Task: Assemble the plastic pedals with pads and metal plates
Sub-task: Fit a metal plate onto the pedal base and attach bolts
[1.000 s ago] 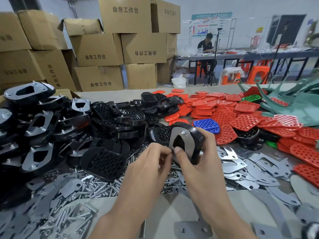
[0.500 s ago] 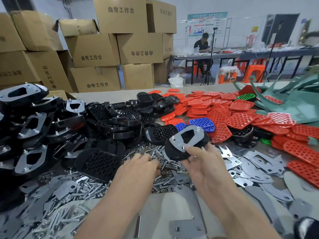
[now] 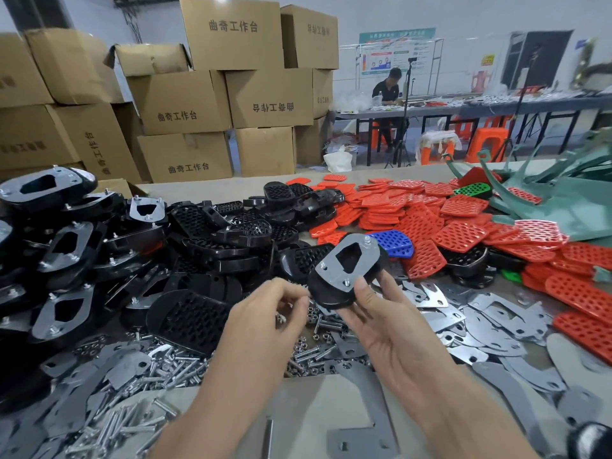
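My right hand (image 3: 381,313) holds a black plastic pedal (image 3: 331,296) from below, thumb on its near edge. A grey metal plate (image 3: 361,256) with a cut-out lies on top of the pedal, with bolt ends and nuts showing at its corners. My left hand (image 3: 265,313) hovers just left of the pedal above the loose nuts and bolts (image 3: 314,326); its fingertips pinch something small that I cannot make out.
Finished black pedals with plates (image 3: 63,246) are stacked at the left, bare black pedals (image 3: 231,233) behind. Red pads (image 3: 463,233) and one blue pad (image 3: 395,243) cover the right. Loose metal plates (image 3: 490,319) lie at right and front. Cardboard boxes (image 3: 185,104) stand behind.
My left hand dropped from the pedal's plate to the bolt pile and has now risen with fingertips pinched. My right hand lowered and tilted the pedal, plate facing up.
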{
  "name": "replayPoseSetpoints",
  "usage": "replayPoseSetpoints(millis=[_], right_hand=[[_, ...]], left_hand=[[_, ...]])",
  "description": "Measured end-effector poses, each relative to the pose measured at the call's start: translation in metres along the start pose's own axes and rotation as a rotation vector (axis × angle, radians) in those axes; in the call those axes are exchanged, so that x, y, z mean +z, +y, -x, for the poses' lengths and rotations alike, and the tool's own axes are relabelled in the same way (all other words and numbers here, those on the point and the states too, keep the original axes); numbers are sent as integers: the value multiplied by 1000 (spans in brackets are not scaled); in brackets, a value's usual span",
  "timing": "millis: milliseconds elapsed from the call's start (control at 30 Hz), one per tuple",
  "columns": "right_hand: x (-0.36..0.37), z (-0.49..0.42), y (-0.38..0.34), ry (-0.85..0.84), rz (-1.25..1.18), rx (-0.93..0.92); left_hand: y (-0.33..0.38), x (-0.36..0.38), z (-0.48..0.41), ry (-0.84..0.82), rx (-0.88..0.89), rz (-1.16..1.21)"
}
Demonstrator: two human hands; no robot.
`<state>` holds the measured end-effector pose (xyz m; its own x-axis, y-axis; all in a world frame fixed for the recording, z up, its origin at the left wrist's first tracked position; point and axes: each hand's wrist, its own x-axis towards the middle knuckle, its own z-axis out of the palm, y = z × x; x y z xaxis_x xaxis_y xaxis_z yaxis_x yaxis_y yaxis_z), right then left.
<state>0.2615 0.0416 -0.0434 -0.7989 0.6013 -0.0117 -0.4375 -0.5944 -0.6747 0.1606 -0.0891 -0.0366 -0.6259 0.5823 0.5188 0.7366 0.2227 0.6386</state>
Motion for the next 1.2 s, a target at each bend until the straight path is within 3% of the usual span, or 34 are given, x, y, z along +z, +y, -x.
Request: replayPoseSetpoints(millis=[200,367,800,1200], right_hand=[[2,2,7,-30,164,44],[2,4,9,-89,215,27],[4,6,11,-43,302,-31],[4,6,12,-22,310,-46]], left_hand=[[10,-2,1,21,-2,173],[13,-2,3,24,135,62],[10,-2,3,9,53,134],[10,-4,6,-56,106,113]])
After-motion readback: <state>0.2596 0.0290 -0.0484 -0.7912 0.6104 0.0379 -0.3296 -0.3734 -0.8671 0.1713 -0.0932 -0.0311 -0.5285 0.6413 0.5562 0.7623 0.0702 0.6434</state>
